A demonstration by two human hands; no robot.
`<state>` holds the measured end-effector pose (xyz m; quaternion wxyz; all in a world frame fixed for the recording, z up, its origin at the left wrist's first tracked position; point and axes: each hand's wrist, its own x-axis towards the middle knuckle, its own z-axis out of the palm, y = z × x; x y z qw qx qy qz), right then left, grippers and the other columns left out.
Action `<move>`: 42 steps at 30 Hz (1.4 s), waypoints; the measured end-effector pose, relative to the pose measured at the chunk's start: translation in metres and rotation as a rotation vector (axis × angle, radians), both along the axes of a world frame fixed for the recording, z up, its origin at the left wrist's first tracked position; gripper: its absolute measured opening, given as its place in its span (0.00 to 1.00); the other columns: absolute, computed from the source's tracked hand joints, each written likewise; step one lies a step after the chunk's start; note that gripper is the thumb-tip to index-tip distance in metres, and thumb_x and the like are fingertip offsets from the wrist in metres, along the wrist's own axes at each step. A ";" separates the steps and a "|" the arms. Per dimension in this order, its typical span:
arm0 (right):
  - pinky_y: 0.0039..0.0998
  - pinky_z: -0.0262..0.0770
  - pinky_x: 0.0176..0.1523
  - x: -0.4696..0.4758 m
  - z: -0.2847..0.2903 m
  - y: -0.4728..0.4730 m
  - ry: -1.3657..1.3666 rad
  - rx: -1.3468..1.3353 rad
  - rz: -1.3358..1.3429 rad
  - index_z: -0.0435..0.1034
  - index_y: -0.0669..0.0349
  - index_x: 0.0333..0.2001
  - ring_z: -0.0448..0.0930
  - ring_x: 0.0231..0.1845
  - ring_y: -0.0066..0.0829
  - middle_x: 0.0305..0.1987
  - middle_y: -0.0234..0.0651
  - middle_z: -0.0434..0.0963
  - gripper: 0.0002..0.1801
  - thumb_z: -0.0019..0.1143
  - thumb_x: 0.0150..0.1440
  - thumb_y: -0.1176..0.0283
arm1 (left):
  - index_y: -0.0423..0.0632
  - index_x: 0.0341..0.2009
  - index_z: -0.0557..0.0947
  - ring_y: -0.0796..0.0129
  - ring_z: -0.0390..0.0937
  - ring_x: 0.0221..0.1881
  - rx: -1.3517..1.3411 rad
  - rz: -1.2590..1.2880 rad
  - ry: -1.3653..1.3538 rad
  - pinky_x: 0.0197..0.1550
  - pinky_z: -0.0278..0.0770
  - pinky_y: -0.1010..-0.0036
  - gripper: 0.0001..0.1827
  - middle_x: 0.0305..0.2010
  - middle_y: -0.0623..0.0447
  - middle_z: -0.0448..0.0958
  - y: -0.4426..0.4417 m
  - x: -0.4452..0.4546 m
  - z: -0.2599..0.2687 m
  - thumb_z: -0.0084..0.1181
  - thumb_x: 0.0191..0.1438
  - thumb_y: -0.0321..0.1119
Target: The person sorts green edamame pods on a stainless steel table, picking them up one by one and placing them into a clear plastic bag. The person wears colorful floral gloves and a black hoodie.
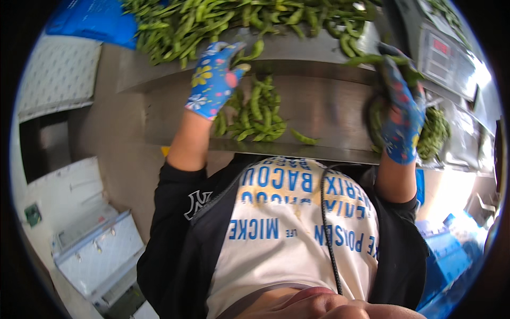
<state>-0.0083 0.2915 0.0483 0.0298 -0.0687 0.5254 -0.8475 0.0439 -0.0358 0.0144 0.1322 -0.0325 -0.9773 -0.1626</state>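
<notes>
A large heap of green bean pods [191,28] lies on a stainless steel work surface [303,46]. My left hand [215,79], in a flowered blue glove, is at the heap's near edge. Its thumb and forefinger are apart, and a curved pod [257,50] lies across the gap, not plainly gripped. At the right, my right hand [402,107], in a matching glove, has a few pods [366,60] between its fingers; it is slightly blurred. In the steel trough [330,107] below lie a small pile of pods [261,113] and one separate pod [305,137].
A digital scale [438,60] with a lit red display stands beyond my right hand. Bunched pods [434,133], apparently bagged, lie beside my right wrist, near clear plastic [464,135]. A blue plastic crate [93,20] is at the far left. The trough's front rim [334,153] runs before my body.
</notes>
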 end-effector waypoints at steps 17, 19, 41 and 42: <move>0.18 0.75 0.41 0.034 0.013 0.152 0.276 0.386 -0.505 0.64 0.68 0.57 0.79 0.39 0.23 0.43 0.35 0.77 0.22 0.51 0.57 0.79 | 0.41 0.47 0.77 0.71 0.79 0.29 1.111 0.178 -0.036 0.29 0.75 0.80 0.13 0.35 0.49 0.81 -0.001 0.007 0.004 0.55 0.56 0.26; 0.15 0.68 0.30 0.019 0.014 0.081 0.020 0.182 0.146 0.64 0.65 0.58 0.73 0.29 0.16 0.39 0.31 0.76 0.23 0.51 0.58 0.73 | 0.44 0.43 0.78 0.72 0.78 0.26 1.204 0.119 -0.053 0.28 0.74 0.81 0.10 0.32 0.50 0.81 0.028 0.013 0.014 0.56 0.56 0.28; 0.31 0.68 0.57 -0.031 -0.063 -0.057 -0.033 -0.293 0.572 0.57 0.64 0.63 0.69 0.59 0.29 0.60 0.33 0.68 0.34 0.53 0.60 0.55 | 0.42 0.45 0.80 0.74 0.77 0.37 1.601 -0.013 -0.402 0.42 0.74 0.78 0.16 0.38 0.55 0.80 0.045 -0.008 -0.024 0.49 0.62 0.40; 0.33 0.67 0.59 -0.030 -0.062 -0.060 -0.087 -0.333 0.608 0.57 0.65 0.63 0.69 0.59 0.30 0.60 0.34 0.68 0.37 0.55 0.57 0.53 | 0.42 0.44 0.81 0.74 0.78 0.36 1.612 -0.002 -0.375 0.41 0.74 0.78 0.16 0.37 0.55 0.81 0.045 -0.008 -0.023 0.48 0.62 0.40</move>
